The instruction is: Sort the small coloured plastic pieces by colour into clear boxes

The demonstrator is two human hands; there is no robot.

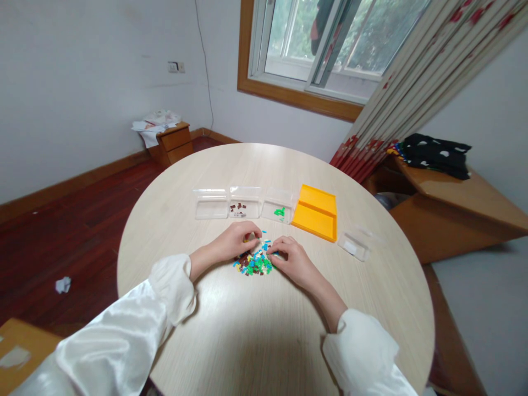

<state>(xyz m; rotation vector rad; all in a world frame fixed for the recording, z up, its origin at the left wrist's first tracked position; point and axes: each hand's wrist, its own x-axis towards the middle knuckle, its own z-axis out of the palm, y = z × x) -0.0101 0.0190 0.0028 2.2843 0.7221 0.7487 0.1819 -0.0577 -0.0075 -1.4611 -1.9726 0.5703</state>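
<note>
Picking step, likely: left hand (242,238) and right hand (292,260) at small pieces (256,266), fingers (252,227) curled, can't tell if gripping; next calls for fine pinch.

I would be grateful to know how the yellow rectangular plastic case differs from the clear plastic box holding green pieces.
The yellow rectangular plastic case is opaque, whereas the clear plastic box is see-through, with small green pieces inside. The case looks larger than the box. Both stand open on the pale round wood-grained table.
</note>
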